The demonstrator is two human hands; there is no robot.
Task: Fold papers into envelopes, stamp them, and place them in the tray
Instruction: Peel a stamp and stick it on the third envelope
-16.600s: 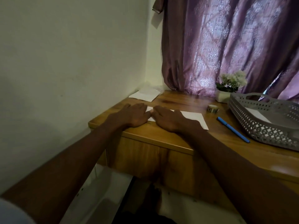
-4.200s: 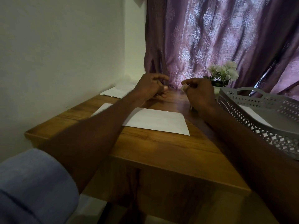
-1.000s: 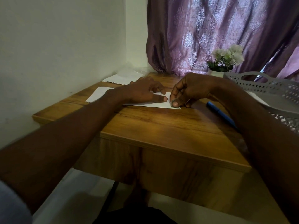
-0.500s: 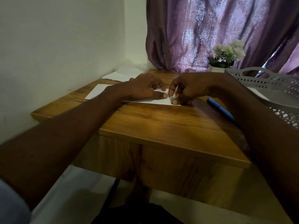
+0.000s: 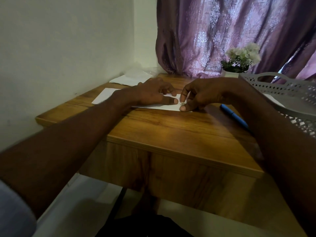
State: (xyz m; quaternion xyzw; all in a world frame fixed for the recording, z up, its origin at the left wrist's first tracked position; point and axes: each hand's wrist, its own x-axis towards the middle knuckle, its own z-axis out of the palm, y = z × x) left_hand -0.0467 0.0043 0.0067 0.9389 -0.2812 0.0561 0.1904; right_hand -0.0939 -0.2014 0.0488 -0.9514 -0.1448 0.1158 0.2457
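Observation:
A white envelope (image 5: 104, 96) lies flat on the wooden table (image 5: 171, 127). My left hand (image 5: 153, 94) rests palm-down on it, fingers spread, thumb pressing near its right end. My right hand (image 5: 198, 94) hovers at the envelope's right corner, with thumb and forefinger pinching a small stamp (image 5: 182, 102) against the paper. The grey perforated tray (image 5: 280, 88) stands at the right, with a white sheet inside it.
A blue pen (image 5: 234, 116) lies right of the envelope. Loose white papers (image 5: 130, 78) sit at the back left by the wall. A small pot of white flowers (image 5: 239, 59) stands before the purple curtain.
My right hand's fingers have shifted slightly at the envelope's right corner, lifting from a flat press to a pinch on the stamp. My left hand stays pressed on the envelope.

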